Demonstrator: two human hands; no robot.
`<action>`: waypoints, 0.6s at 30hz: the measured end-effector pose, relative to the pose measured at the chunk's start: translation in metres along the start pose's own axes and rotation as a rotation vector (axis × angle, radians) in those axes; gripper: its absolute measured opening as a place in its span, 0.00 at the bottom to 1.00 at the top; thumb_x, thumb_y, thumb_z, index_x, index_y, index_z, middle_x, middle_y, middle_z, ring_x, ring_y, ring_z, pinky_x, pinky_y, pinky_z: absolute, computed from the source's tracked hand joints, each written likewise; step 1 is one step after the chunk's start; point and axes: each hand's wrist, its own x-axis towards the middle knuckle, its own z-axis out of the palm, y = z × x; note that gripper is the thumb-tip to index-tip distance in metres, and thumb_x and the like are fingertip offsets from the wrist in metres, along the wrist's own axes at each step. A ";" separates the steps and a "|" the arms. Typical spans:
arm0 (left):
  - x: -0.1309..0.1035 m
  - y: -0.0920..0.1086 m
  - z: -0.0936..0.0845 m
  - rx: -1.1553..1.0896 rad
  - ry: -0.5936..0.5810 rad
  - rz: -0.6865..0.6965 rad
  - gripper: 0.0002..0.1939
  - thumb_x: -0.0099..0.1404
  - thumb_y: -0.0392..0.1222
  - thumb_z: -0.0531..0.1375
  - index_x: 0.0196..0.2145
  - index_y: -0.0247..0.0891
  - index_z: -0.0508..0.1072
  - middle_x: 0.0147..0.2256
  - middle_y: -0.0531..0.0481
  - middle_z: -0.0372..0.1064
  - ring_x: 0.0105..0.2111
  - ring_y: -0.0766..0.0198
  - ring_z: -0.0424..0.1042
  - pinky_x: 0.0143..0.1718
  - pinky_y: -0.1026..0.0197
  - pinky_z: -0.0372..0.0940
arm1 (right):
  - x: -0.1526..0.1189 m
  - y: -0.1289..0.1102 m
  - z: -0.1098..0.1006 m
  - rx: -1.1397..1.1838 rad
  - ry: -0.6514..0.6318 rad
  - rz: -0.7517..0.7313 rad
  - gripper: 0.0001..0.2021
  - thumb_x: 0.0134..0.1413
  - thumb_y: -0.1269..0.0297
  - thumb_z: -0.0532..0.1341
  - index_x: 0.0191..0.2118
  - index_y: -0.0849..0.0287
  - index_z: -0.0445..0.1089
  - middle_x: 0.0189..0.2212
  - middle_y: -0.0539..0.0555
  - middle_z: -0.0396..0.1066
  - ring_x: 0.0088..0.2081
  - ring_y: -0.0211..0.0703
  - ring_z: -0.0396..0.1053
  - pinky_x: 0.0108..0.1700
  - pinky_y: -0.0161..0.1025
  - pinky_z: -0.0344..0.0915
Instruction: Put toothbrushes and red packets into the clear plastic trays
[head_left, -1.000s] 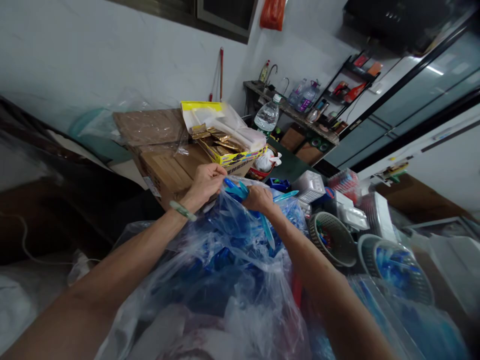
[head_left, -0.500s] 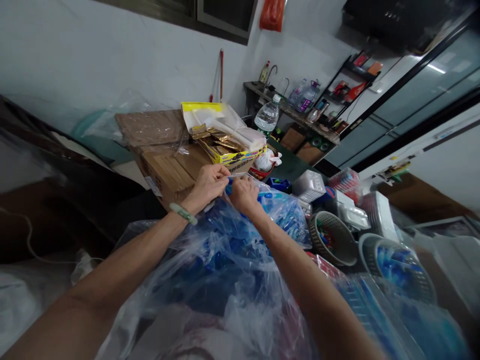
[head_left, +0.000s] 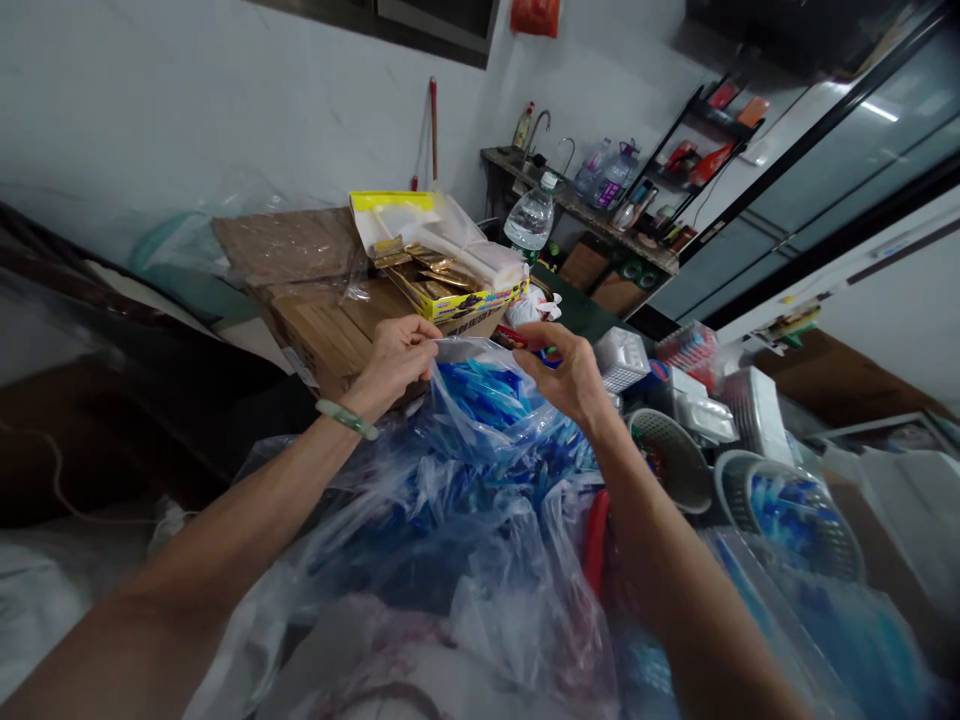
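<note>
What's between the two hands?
Head view: the upper part of a clear plastic bag, with blue pieces inside, lies between left hand and right hand.

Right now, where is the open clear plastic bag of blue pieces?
In the head view, the bag is central, between the left hand and right hand, nearer the camera than the yellow box.

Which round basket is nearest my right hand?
The basket with red bits is nearest your right hand; the basket of blue pieces sits farther out.
</note>
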 end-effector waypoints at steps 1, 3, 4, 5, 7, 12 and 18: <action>0.000 0.000 0.000 -0.001 -0.003 0.006 0.08 0.44 0.28 0.55 0.24 0.35 0.68 0.12 0.58 0.58 0.11 0.72 0.56 0.11 0.70 0.47 | -0.008 0.003 -0.009 -0.071 -0.068 0.028 0.10 0.49 0.62 0.61 0.37 0.61 0.72 0.32 0.53 0.73 0.33 0.39 0.69 0.35 0.34 0.62; 0.000 0.000 0.000 -0.007 0.001 0.015 0.07 0.44 0.29 0.55 0.24 0.35 0.68 0.12 0.58 0.57 0.11 0.72 0.55 0.11 0.69 0.48 | -0.027 0.008 -0.020 -0.214 -0.216 0.106 0.09 0.48 0.59 0.63 0.33 0.59 0.72 0.27 0.50 0.72 0.29 0.38 0.67 0.32 0.33 0.59; 0.000 0.000 0.000 -0.006 0.003 0.016 0.07 0.44 0.29 0.55 0.24 0.35 0.68 0.11 0.58 0.57 0.11 0.72 0.55 0.11 0.69 0.48 | -0.037 0.011 -0.023 -0.286 -0.258 0.155 0.10 0.48 0.58 0.63 0.32 0.59 0.72 0.25 0.50 0.71 0.27 0.37 0.66 0.30 0.33 0.58; 0.000 0.000 0.000 -0.001 0.006 0.016 0.07 0.44 0.29 0.55 0.24 0.35 0.68 0.11 0.58 0.57 0.11 0.72 0.55 0.11 0.69 0.48 | -0.047 0.014 -0.026 -0.358 -0.275 0.210 0.10 0.49 0.57 0.62 0.32 0.58 0.72 0.24 0.49 0.71 0.26 0.37 0.66 0.30 0.33 0.57; 0.001 -0.001 0.001 0.010 0.020 0.011 0.07 0.45 0.29 0.55 0.24 0.34 0.68 0.12 0.58 0.57 0.11 0.72 0.56 0.11 0.69 0.48 | -0.064 0.026 -0.027 -0.491 -0.284 0.320 0.09 0.53 0.58 0.59 0.33 0.58 0.72 0.25 0.50 0.72 0.27 0.38 0.67 0.29 0.33 0.56; 0.003 -0.002 0.006 0.036 0.064 0.013 0.05 0.46 0.29 0.56 0.23 0.35 0.68 0.12 0.58 0.57 0.11 0.71 0.57 0.12 0.69 0.48 | -0.100 0.082 0.004 -0.716 -0.682 0.433 0.12 0.56 0.68 0.53 0.36 0.58 0.74 0.33 0.56 0.74 0.35 0.43 0.71 0.33 0.34 0.60; 0.004 -0.005 0.007 0.033 0.069 0.030 0.04 0.46 0.30 0.57 0.23 0.35 0.68 0.12 0.58 0.57 0.11 0.71 0.57 0.12 0.68 0.49 | -0.155 0.139 0.094 -0.726 -0.868 0.291 0.16 0.53 0.75 0.55 0.45 0.59 0.72 0.46 0.61 0.70 0.49 0.49 0.67 0.50 0.42 0.59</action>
